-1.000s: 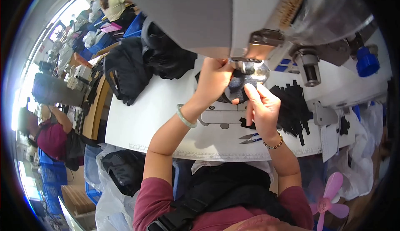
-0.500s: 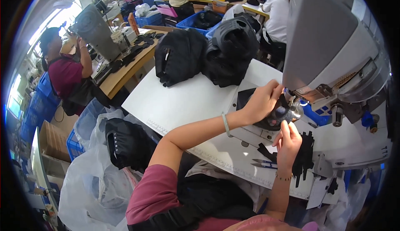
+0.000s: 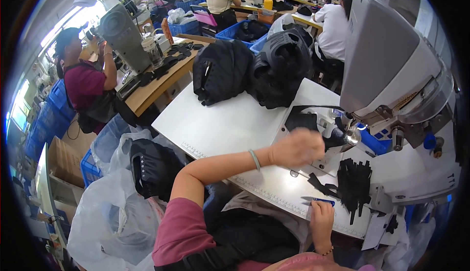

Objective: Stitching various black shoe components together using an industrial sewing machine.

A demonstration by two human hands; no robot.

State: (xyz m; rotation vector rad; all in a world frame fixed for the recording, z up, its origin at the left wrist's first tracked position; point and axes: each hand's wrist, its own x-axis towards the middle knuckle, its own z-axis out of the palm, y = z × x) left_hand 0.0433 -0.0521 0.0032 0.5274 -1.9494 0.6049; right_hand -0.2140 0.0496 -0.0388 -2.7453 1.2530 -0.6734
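Note:
My left hand (image 3: 297, 148), smeared by motion, is over the table in front of the sewing machine (image 3: 387, 51); I cannot tell what its fingers do. Beyond it, a black fabric piece (image 3: 301, 121) lies on the machine bed, with dark material reaching to the needle area. At the near table edge, my right hand (image 3: 321, 222) has its curled fingers on the blue-handled thread snips (image 3: 329, 202), which rest on the white tabletop (image 3: 225, 139). Black fabric strips (image 3: 354, 185) lie in a bundle just beyond, with a few loose strips (image 3: 320, 185) beside it.
Two black bags (image 3: 220, 70) (image 3: 281, 68) stand at the table's far side. Left of my arm, another black bag (image 3: 154, 168) sits on clear plastic sacks (image 3: 117, 212). A co-worker (image 3: 85, 82) works at a machine on the left; others sit farther back.
My left hand has drawn back from the needle area toward me. My right hand has dropped from beside the machine onto the snips. The view has shifted slightly.

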